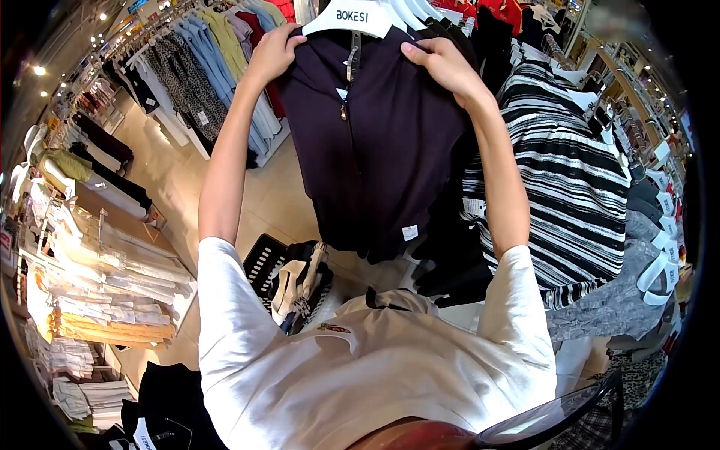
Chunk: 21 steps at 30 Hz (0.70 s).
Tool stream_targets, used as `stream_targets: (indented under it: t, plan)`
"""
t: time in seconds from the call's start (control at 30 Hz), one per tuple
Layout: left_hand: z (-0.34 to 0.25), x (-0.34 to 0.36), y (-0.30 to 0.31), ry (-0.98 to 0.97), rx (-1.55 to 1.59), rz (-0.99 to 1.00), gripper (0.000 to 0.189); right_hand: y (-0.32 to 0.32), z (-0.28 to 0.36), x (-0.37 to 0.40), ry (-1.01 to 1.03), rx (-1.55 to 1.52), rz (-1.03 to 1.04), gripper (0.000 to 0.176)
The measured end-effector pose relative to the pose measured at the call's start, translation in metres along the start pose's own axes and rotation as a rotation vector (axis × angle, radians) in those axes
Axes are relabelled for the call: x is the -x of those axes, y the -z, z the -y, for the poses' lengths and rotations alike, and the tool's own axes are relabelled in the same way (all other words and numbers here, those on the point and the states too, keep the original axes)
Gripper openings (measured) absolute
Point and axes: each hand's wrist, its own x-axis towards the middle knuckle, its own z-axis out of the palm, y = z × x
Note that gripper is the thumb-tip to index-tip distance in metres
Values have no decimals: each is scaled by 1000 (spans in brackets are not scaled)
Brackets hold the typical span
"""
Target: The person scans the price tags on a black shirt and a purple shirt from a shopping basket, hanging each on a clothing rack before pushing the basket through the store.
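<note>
A dark purple top (375,142) with a front zip hangs on a white hanger (352,16) marked BOKESI. My left hand (274,54) grips its shoulder at the left, thumb pressed over the cloth. At the opposite shoulder, my right hand (444,67) pinches the fabric between thumb and fingers. A small white tag (409,232) shows near the hem. Whatever carries the hanger's hook is out of view above.
A black-and-white striped garment (555,172) hangs close on the right, beside grey clothes (611,300) on hangers. Below the top stands a black basket (264,262) with folded items. Racks of blue clothes (206,56) and a shelf of folded garments (112,315) are at left.
</note>
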Motion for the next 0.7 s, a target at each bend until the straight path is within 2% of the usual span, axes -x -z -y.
stream_targets:
  t: [0.5, 0.6, 0.7]
  plan:
    - [-1, 22, 4, 112, -41, -4, 30, -24, -14, -8, -36, -52, 13, 49]
    - [-1, 25, 3, 107, -9, -12, 30, -22, -20, -6, 14, -21, -23, 54]
    - [-1, 29, -2, 97, 55, -10, 32, -17, -20, 1, 72, -12, -7, 51]
